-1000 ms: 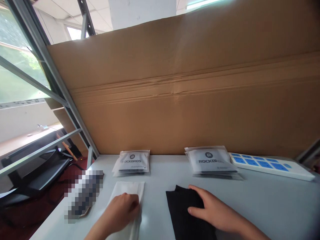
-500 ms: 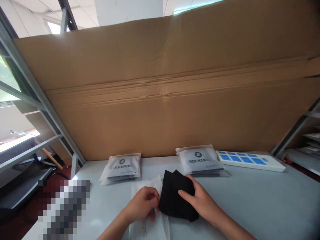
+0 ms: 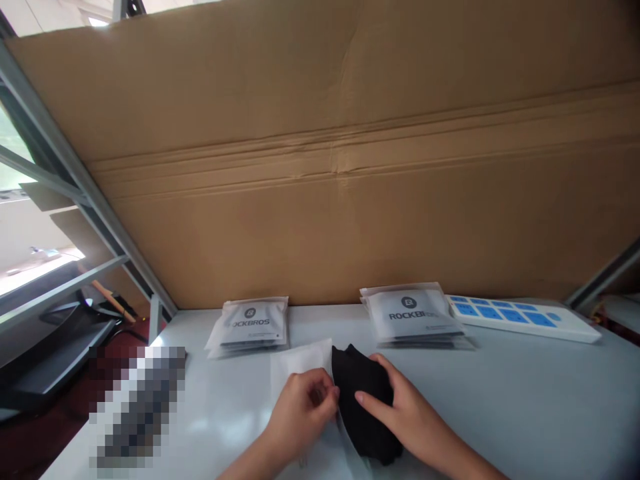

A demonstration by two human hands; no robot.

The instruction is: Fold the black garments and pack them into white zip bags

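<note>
Over tabletop (image 3: 500, 400), left hand (image 3: 303, 413) pinches bag (image 3: 300, 360), right hand (image 3: 400, 407) cups cloth (image 3: 363, 400).

Pixelated object (image 3: 137, 407), too blurred to name; white pouch (image 3: 300, 360) cut off below

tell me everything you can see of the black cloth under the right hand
The folded black fabric is a soft, matte, slightly rumpled bundle with a pointed upper corner. It lies over a white sleeve; whether it is partly inside cannot be told. The right hand rests on top, and the left hand is at its left edge.
</note>
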